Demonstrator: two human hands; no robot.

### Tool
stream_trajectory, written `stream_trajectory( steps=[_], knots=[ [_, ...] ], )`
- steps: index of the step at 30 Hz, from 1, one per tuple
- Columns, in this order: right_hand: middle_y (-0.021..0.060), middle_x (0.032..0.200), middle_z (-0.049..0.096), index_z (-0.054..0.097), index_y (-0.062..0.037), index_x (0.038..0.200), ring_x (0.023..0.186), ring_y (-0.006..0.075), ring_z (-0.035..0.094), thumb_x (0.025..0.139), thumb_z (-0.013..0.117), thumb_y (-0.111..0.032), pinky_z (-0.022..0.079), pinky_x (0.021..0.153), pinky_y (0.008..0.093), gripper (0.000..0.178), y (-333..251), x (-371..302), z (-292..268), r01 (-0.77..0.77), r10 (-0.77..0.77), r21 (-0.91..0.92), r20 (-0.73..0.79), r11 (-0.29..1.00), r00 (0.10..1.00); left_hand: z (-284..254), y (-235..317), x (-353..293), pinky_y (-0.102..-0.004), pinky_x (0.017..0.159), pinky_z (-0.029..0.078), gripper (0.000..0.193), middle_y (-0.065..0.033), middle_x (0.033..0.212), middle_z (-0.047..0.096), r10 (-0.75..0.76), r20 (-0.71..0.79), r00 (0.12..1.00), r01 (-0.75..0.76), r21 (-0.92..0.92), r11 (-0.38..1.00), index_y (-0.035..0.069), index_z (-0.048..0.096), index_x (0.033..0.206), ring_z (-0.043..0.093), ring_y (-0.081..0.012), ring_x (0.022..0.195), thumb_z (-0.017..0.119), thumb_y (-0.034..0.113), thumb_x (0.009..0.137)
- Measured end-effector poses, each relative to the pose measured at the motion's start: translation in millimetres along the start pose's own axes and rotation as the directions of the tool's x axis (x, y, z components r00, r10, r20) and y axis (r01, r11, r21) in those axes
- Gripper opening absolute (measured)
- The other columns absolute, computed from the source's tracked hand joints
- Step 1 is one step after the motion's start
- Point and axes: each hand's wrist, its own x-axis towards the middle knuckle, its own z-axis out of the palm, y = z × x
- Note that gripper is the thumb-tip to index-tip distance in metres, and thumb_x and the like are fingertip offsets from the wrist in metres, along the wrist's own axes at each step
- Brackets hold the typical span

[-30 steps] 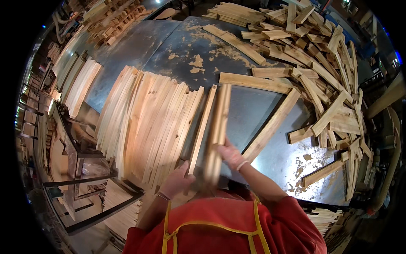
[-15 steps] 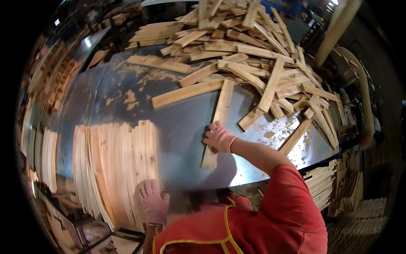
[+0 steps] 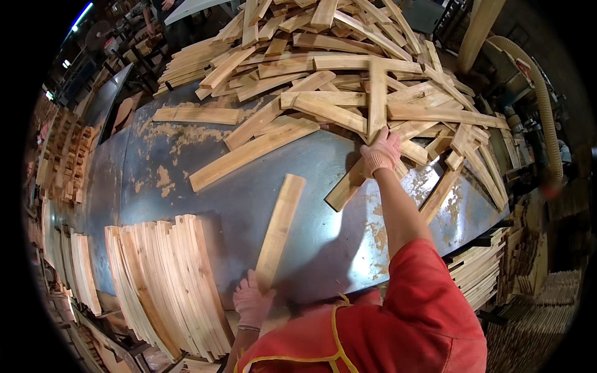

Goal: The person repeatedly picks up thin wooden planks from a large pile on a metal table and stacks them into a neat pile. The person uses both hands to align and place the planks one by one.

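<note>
Left hand (image 3: 253, 299) holds one plank (image 3: 280, 227) by its near end, right hand (image 3: 382, 153) grips a board (image 3: 377, 96) on the heap (image 3: 336, 42).

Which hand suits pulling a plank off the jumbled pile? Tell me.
Probably the right hand: it touches a plank in the jumbled pile; the left hand holds a loose plank.

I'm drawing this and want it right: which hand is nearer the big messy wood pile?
The right hand: it is at the near edge of the messy wood pile, at the end of a board. The left hand is farther away, at the lower end of a lone board.
</note>
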Motion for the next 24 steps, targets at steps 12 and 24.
stream_trajectory(
  steps=[12,24],
  knots=[
    [0.0233,0.139,0.063,0.029,-0.0054,0.165,0.114,0.0290,0.064,0.095,0.076,-0.044,0.055,0.099,0.0382,0.092,-77,-351,-91,-0.293,-0.693,0.761,0.649,0.579,0.314,10,-10,-27,-0.0304,0.086,0.056,0.058,-0.0064,0.123,0.069,0.274,0.184,0.944,0.255,-0.933,-0.253,0.006,0.048,0.158,0.064,-0.0136,0.105,0.060,0.007,0.101],
    [0.0331,0.122,0.071,0.047,0.0043,0.145,0.112,0.0395,0.071,0.089,0.072,-0.060,0.053,0.102,0.0456,0.088,-234,-420,-35,0.020,-0.709,0.716,0.687,0.698,0.157,15,-101,-116,-0.0526,0.119,0.040,0.089,-0.0203,0.158,0.049,-0.002,-0.345,0.939,-0.085,-0.237,0.968,0.007,0.046,0.159,0.049,-0.0416,0.143,0.077,0.038,0.081]
  ],
)
